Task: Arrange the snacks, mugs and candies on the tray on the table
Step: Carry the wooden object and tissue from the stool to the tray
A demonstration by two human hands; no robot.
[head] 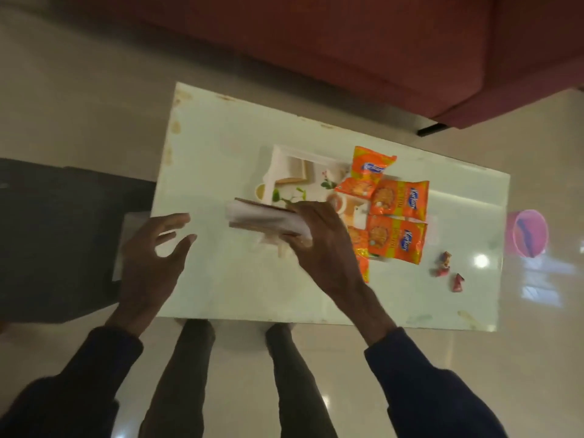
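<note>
Head view | left hand (155, 248) open | right hand (322, 241) grips blurred flat white thing (262, 221) over tray (281, 154) | snack packets (398, 222) just right, nearer right hand | candies (445, 263) farther right on worktop (221, 137)

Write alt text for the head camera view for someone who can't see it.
A person's right hand holds a blurred flat white item over a tray on a white table; the left hand is open. Orange snack packets lie at the tray's right, candies beyond.

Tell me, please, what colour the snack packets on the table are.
The snack packets are orange with blue logos; the head view shows them best.
</note>
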